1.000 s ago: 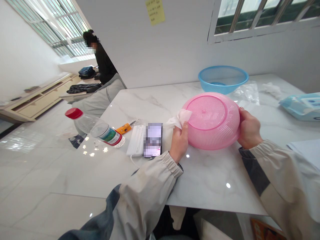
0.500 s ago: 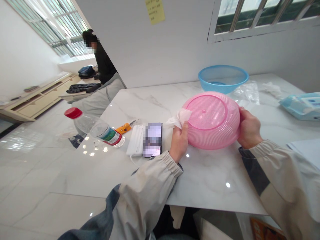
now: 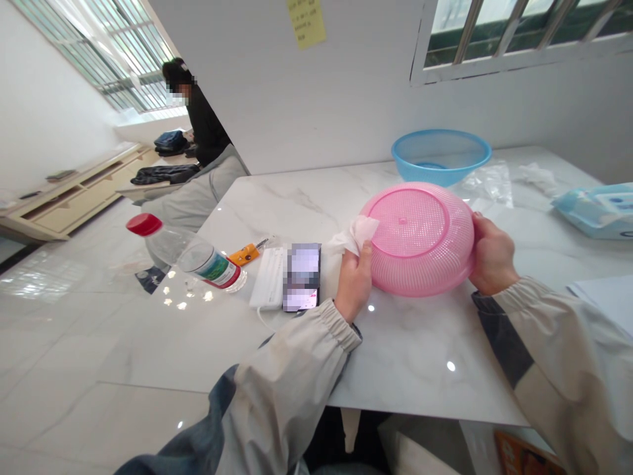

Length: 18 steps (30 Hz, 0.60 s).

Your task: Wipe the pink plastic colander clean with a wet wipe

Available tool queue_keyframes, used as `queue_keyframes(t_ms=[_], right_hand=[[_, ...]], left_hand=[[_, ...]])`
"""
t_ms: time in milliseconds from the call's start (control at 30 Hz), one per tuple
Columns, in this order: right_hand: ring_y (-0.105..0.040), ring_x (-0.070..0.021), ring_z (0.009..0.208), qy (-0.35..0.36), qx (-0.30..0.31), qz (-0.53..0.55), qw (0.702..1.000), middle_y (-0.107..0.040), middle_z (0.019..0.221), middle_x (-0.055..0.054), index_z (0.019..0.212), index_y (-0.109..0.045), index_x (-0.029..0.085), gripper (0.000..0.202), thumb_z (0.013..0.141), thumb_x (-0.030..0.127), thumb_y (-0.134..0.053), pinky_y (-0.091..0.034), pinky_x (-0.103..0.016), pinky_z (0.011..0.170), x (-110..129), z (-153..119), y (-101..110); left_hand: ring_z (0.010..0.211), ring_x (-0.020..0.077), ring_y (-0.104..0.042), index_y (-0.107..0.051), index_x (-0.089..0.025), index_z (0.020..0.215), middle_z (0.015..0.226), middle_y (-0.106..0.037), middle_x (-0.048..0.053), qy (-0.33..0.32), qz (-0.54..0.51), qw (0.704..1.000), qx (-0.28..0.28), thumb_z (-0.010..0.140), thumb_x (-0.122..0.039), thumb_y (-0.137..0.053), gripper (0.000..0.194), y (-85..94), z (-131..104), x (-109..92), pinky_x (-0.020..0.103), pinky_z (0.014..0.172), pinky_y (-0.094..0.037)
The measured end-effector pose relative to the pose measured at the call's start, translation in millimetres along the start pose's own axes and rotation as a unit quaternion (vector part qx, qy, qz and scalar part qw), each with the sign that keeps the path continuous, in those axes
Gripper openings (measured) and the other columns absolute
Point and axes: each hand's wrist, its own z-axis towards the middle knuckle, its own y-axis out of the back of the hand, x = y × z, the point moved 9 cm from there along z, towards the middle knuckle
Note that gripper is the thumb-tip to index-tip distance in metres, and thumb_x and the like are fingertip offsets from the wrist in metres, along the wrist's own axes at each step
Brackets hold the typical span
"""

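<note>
A pink plastic colander (image 3: 410,224), its round base facing up and toward me, is held above the marble-patterned table (image 3: 405,369). My left hand (image 3: 355,280) is closed on a crumpled white wipe (image 3: 363,231), pressed against the colander's left side. On the opposite side, my right hand (image 3: 492,254) grips the colander by its edge, the thumb on the near face and the other fingers hidden behind. Just behind the colander stands a blue plastic basket (image 3: 440,158), open side up.
Left of my hands lie a phone (image 3: 302,277), a white power strip-like block (image 3: 267,277), an orange item (image 3: 244,254) and a red-capped bottle (image 3: 198,257). A wipes pack (image 3: 598,210) and clear plastic bag (image 3: 494,185) are at right. A person (image 3: 202,122) sits beyond.
</note>
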Motion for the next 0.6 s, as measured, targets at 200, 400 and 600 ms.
queue_keyframes(t_ms=[200, 400, 600], right_hand=[[-0.063, -0.0138, 0.07, 0.0, -0.01, 0.001, 1.0, -0.072, 0.083, -0.002, 0.082, -0.08, 0.017, 0.025, 0.102, 0.021, -0.065, -0.056, -0.024, 0.064, 0.9, -1.6, -0.8], [-0.063, -0.0134, 0.071, 0.001, -0.007, 0.002, 1.0, -0.072, 0.083, -0.001, 0.081, -0.078, 0.018, 0.025, 0.102, 0.021, -0.066, -0.056, -0.024, 0.064, 1.3, -3.3, -1.6], [-0.064, -0.0134, 0.071, 0.007, -0.004, 0.001, 1.0, -0.072, 0.085, -0.001, 0.08, -0.076, 0.018, 0.019, 0.097, 0.025, -0.074, -0.057, -0.025, 0.066, -0.5, 0.2, 1.7]], left_hand=[[0.165, 0.0326, -0.051, -0.067, -0.015, 0.156, 0.166, -0.066, 0.016, -0.009, -0.005, 1.0, 0.001, 0.115, -0.054, -0.054, 0.059, -0.1, 0.4, -1.7, 0.044, 0.142, -0.032], [0.159, 0.0327, -0.058, -0.069, -0.016, 0.154, 0.159, -0.072, 0.015, 0.002, -0.001, 1.0, 0.0, 0.115, -0.053, -0.055, 0.056, 0.3, 0.7, 0.3, 0.044, 0.139, -0.037], [0.164, 0.0302, -0.053, -0.067, -0.015, 0.156, 0.166, -0.067, 0.014, -0.01, -0.003, 1.0, 0.005, 0.115, -0.05, -0.054, 0.055, -0.2, 1.0, -1.3, 0.041, 0.141, -0.033]])
